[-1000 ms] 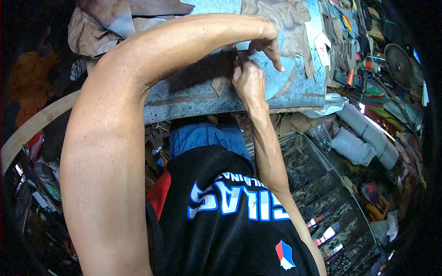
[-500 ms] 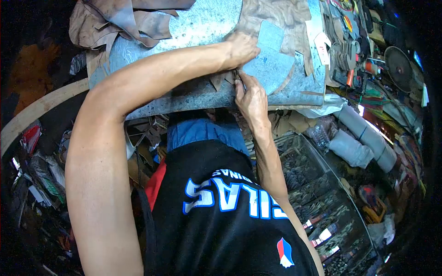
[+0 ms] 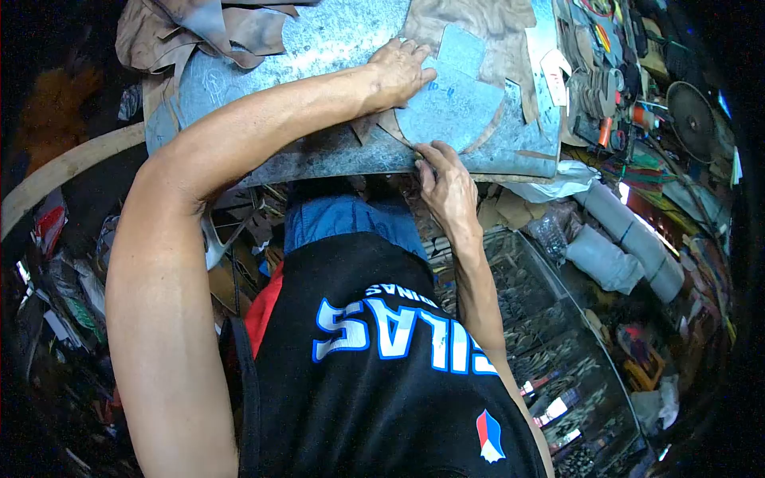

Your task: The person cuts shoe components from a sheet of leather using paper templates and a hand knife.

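Observation:
My left hand (image 3: 402,73) lies flat with its fingers spread, at the upper left edge of a rounded grey-blue template (image 3: 453,115). Its palm rests over the template's edge and the brown leather (image 3: 470,20). A squarish grey-blue piece (image 3: 461,52) lies just above the template. Close to the front edge of the worktop, my right hand (image 3: 450,187) is closed on what looks like a small knife (image 3: 418,154), mostly hidden by the fingers. Its tip is by the template's lower edge, where a narrow curved leather strip (image 3: 390,123) runs.
A metal-topped worktop (image 3: 335,32) carries brown leather scraps (image 3: 255,32) at the back left. Stacked cut pieces (image 3: 594,88), orange spools (image 3: 606,133) and a round disc (image 3: 691,118) crowd the right side. Wrapped rolls (image 3: 629,231) lie below on the right.
My right hand has drawn toward me with the knife, down to the worktop's front edge. My left hand has opened from a curled pose and shifted slightly left and away.

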The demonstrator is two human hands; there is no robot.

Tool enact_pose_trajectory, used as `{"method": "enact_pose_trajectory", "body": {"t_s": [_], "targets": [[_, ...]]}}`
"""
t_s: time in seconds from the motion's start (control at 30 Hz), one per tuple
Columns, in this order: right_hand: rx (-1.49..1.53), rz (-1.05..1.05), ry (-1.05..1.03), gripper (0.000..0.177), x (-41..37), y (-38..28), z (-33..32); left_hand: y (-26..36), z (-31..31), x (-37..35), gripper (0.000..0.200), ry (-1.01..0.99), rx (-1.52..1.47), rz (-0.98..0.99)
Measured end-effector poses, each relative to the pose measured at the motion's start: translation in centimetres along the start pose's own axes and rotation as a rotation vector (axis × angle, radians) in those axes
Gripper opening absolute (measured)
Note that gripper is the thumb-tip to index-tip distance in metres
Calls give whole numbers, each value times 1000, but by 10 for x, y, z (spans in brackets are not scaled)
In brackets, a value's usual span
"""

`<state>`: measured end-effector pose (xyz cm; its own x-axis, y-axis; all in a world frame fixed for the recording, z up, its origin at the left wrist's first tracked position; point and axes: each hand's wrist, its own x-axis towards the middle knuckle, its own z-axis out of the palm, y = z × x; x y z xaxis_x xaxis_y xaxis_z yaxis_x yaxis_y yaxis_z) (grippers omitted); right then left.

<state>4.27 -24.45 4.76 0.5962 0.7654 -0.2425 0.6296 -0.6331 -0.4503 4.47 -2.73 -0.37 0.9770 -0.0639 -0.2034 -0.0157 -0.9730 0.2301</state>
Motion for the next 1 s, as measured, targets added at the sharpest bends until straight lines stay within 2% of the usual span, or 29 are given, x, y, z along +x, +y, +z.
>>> {"method": "enact_pose_trajectory", "body": {"t_s": [0.07,0.13,0.23,0.27,0.3,0.37,0.4,0.7,1.0], "targets": [[-42,8,-20,26,-1,6,-4,2,-1,1,65,14,20,-14],[-46,-10,-28,27,0,8,-4,9,-10,5,68,-91,145,-30],[-47,-60,-29,27,1,15,-1,27,-20,3,69,-72,193,-68],[-49,-88,-19,28,0,17,0,36,-27,8,87,-250,130,-85],[-44,-94,-22,28,0,17,-2,44,-24,8,87,-255,131,-93],[-12,-21,-82,30,1,13,-8,58,-13,7,105,-196,311,-177],[-6,-26,-89,30,1,15,-9,60,-12,14,121,-293,312,-199],[-41,-199,-212,30,8,54,-27,64,-2,15,127,-295,146,-343],[-69,-330,-306,30,22,85,-46,66,0,16,127,-280,118,-380]]}}
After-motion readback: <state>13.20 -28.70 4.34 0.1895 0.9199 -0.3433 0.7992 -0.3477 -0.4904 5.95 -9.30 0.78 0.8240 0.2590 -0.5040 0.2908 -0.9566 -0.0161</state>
